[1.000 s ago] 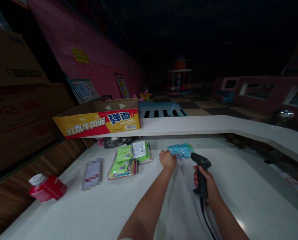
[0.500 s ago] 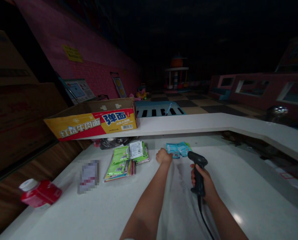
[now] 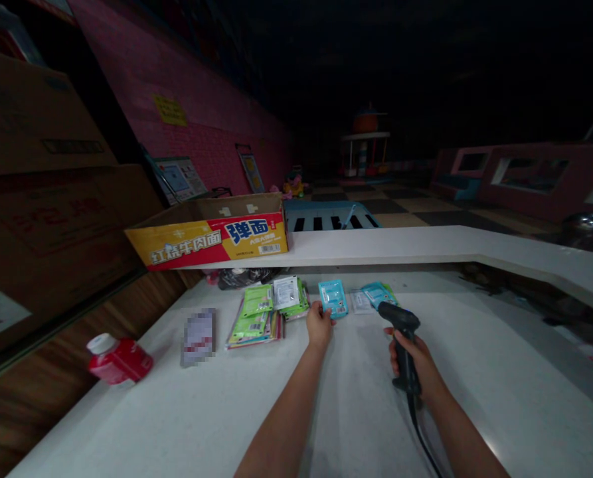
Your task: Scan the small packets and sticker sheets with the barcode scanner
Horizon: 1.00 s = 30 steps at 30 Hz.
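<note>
My left hand [image 3: 320, 326] has its fingers closed on the lower edge of a small blue packet [image 3: 333, 296], tilted up a little from the white counter. In my right hand [image 3: 418, 365] is a black barcode scanner [image 3: 406, 352], gripped by its handle, its head pointing forward and left and its cable trailing down. Just beyond the scanner lie a silvery packet [image 3: 360, 302] and another blue packet [image 3: 377, 293], with a green edge showing under it. Left of my left hand is a pile of green packets [image 3: 257, 302], with a white-silver packet [image 3: 286, 293] on top.
A raised white ledge [image 3: 390, 245] crosses behind the packets and carries an open noodle carton [image 3: 211, 240]. On the left of the counter [image 3: 186, 425] are a red bottle with a white cap [image 3: 121, 360] and a blurred-out flat item [image 3: 198, 337]. Brown cardboard boxes [image 3: 67, 226] stand far left.
My left hand has drawn one blue packet leftward, away from the others, uncovering the silvery packet. The scanner stays in my right hand. The view has turned slightly left.
</note>
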{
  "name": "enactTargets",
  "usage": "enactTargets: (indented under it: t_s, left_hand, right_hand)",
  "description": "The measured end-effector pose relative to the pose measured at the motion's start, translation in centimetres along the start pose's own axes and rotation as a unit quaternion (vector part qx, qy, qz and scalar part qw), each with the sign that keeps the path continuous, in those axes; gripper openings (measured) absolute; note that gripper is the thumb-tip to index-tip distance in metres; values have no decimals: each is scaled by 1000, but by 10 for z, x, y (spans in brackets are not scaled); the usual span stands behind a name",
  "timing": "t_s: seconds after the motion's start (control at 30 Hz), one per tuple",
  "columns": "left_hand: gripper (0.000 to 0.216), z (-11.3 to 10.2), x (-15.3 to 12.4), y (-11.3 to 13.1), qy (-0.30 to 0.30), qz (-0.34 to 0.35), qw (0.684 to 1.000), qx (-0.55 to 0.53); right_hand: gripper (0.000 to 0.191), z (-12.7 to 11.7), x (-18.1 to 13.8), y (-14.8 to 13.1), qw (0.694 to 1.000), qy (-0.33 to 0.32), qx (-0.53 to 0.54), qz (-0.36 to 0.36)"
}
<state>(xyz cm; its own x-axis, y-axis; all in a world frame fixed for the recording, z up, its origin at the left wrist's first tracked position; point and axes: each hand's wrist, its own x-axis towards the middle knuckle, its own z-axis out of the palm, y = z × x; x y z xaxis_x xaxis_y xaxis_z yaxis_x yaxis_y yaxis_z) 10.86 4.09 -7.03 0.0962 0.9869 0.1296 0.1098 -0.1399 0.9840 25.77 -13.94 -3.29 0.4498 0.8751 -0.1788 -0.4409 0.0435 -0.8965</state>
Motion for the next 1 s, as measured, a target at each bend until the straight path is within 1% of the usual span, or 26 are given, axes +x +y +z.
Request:
enactTargets:
  t_s: [0.03,0.13,0.3,0.43,0.5,0.7,0.83,0.93,1.0]
  left_hand:
    - [12,0,-2,-2,6,16,1000,-17]
    - [12,1,-4,-6,1,43,999,-21]
    - [9,2,-6,-7,17,45,999,-23]
    - [7,1,-6,-6,43,44,998,14]
    - [6,1,-6,-5,47,45,998,21]
    - [11,2,-8,-6,31,52,998,-18]
    - [10,2,-8,-6,25,47,999,12]
    - [13,1,-11,-4,10,55,998,41]
    - [14,0,-15,-3,-3,52,998,26]
  right_hand:
    - [53,1,-1,1,1000,-10,-16,0]
    - [49,2,-4,5,998,-49,-50,7]
    - [44,2,-10,8,992,-86,-84,29]
    - [44,2,-13,5,992,-87,-89,33]
    - [44,2,-13,4,991,-92,-89,33]
    - [42,0,-11,4,991,-102,-83,29]
    - [42,-3,-6,6,993,-92,-63,32]
    - [42,-5,-1,7,994,-91,-47,26]
    - [43,-6,1,8,995,-88,-39,20]
